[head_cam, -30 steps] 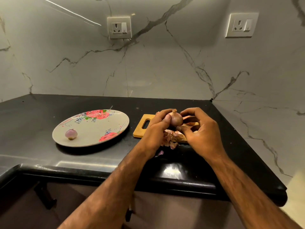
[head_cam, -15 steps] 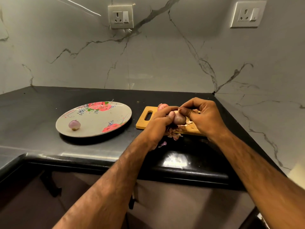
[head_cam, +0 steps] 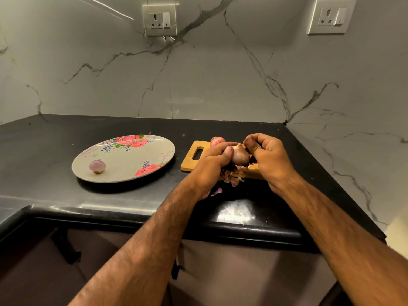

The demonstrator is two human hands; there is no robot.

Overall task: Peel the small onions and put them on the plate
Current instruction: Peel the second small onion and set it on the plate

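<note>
From the head camera I see both hands meeting over the near end of a wooden cutting board [head_cam: 190, 161], which lies on a black counter [head_cam: 44, 146] with its handle slot to the left. My left hand [head_cam: 212, 164] grips the onion [head_cam: 240, 154] from the left, fingers curled behind it and the thumb pressed flat on its side, so the grip is narrow and full. My right hand [head_cam: 271, 160] has its fingers curled in, and thumb and forefinger pinch the dry tip at the top of that same onion. The onion is held just above the board, brown skin on it. Behind the left hand a spare onion [head_cam: 217, 140], pinkish, sits on the far edge of the board. Loose skins [head_cam: 234, 178] lie under the hands, on the board's near edge and on the counter. To the left, well apart from the board, a flowered plate [head_cam: 132, 160] carries one peeled onion [head_cam: 97, 166] near its front left rim. Two wall sockets [head_cam: 159, 19] [head_cam: 331, 16] sit on the marble wall [head_cam: 220, 85] behind.
</note>
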